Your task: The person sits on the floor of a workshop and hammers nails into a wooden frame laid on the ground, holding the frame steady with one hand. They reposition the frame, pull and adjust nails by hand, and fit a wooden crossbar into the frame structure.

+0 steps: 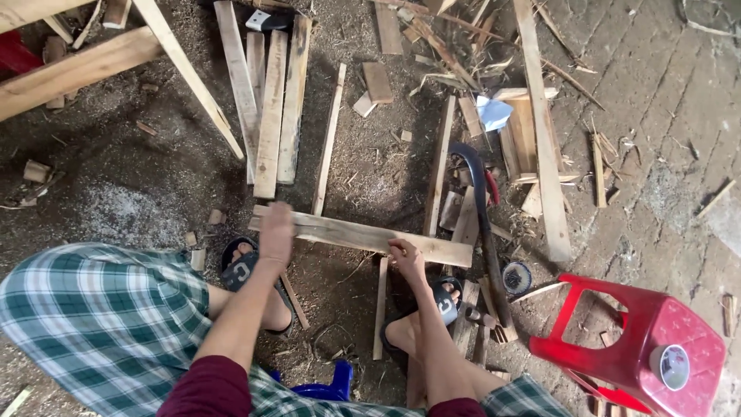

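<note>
— Wooden plank lay crosswise on the sawdust floor before us, between our sandalled feet. Where were our hands?

— Our left hand pressed down on its left end; blur hid the fingers, so we could not tell if that grip was clenched. Our right hand pinched the plank's near edge, fingers curled on it.

— And around us?

— Loose boards lay beyond, a red plastic stool stood at right, and a dark curved tool, perhaps a saw, lay beside it.
</note>
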